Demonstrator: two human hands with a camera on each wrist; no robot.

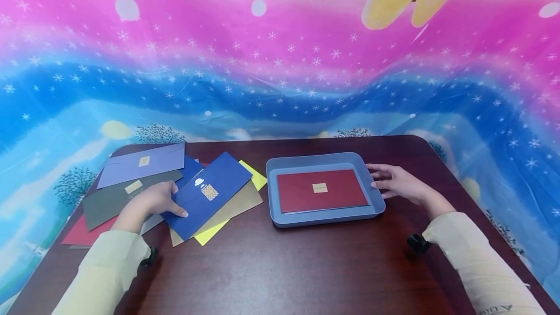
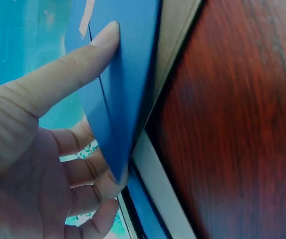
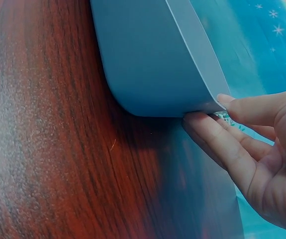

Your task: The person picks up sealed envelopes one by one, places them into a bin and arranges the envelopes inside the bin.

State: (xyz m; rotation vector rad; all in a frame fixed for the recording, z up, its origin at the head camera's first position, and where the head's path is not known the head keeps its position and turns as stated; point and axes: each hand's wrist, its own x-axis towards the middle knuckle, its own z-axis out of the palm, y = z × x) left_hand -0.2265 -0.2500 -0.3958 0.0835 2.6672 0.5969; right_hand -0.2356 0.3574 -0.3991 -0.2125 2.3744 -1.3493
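1 blue envelope (image 1: pixel 227 176) lies aslant at the top of the pile on the left part of the table, its face bearing a white cloud shape and a patterned square (image 1: pixel 210 192). The left hand (image 1: pixel 159 201) pinches its near left corner, thumb on the face and fingers behind, as the left wrist view shows. Under this envelope, a tan envelope (image 1: pixel 238 206) and a yellow envelope (image 1: pixel 212 233) stick out on the right and near sides. Another blue envelope (image 1: pixel 190 169) shows just behind it. Farther left, a lavender envelope (image 1: pixel 162 159) overlaps a grey-green envelope (image 1: pixel 102 209), and a bright red envelope (image 1: pixel 89 232) juts out below; the last 2 each lie partly covered.

To the right of the pile, near but apart from the blue envelope, sits a blue-grey tray (image 1: pixel 325 221). It holds a dark red envelope (image 1: pixel 297 191) with 1 small pale label (image 1: pixel 320 188), and a pale edge shows beneath. The right hand (image 1: pixel 400 184) grips the tray's right side, thumb at the rim and fingers against the outer wall.

2 cream sleeves (image 1: pixel 102 269) cover the forearms. Beneath everything is the dark reddish wood-grain table (image 1: pixel 271 276), and behind it hangs a pink and blue cloth (image 1: pixel 280 72) with white snowflakes.
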